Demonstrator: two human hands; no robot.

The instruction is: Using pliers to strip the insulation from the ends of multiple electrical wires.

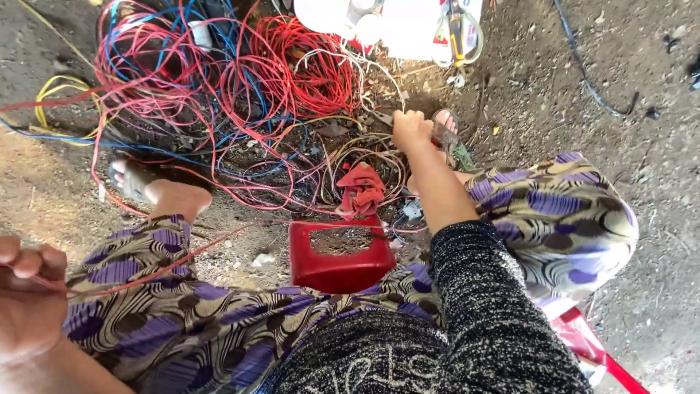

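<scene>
While gripping wire (146, 273) (left hand (25, 292)), bare dirt (583, 131) rightward.

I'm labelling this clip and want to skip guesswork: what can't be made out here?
- Head view: the left hand is cut off by the frame edge.
- What the right hand grips is hidden by its fist.
- The scissors are cut off by the top edge.
- The red wire ends are lost in the tangle.
</scene>
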